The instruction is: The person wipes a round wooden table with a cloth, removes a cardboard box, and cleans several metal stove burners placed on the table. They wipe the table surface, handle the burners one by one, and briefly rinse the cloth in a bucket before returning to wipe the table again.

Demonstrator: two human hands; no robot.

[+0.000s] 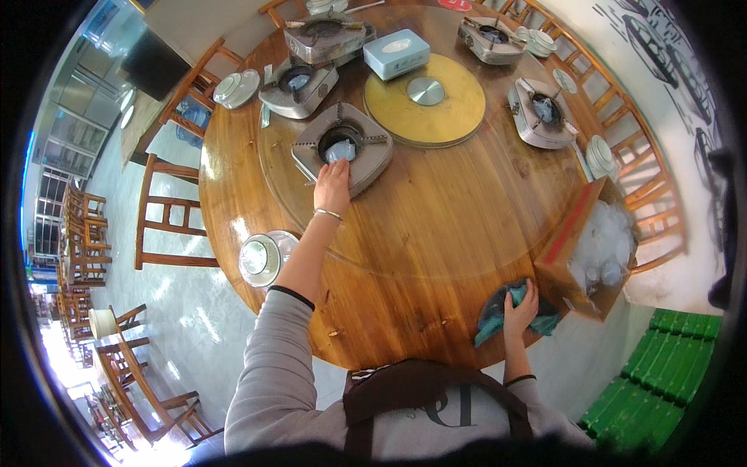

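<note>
My left hand (334, 185) reaches over the near rim of a square metal tabletop stove (369, 166). Its fingertips touch a pale, plastic-wrapped packet (341, 151) in the round burner well; whether they grip it I cannot tell. At the table's near right edge, my right hand (521, 310) is closed on a crumpled teal cloth (493, 328). Dark grey material (496, 305) bunches around that cloth. Just beyond it, a cardboard box (569, 233) leans at the table edge, filled with whitish wrapped pieces (604, 245).
Similar stoves (300, 87) stand around a glass turntable with a yellow centre disc (426, 119). A blue tissue box (397, 53) sits on that disc. Stacked bowls (257, 257) rest near my left forearm. Wooden chairs (175, 213) ring the round table (373, 315); green crates (653, 373) stand right.
</note>
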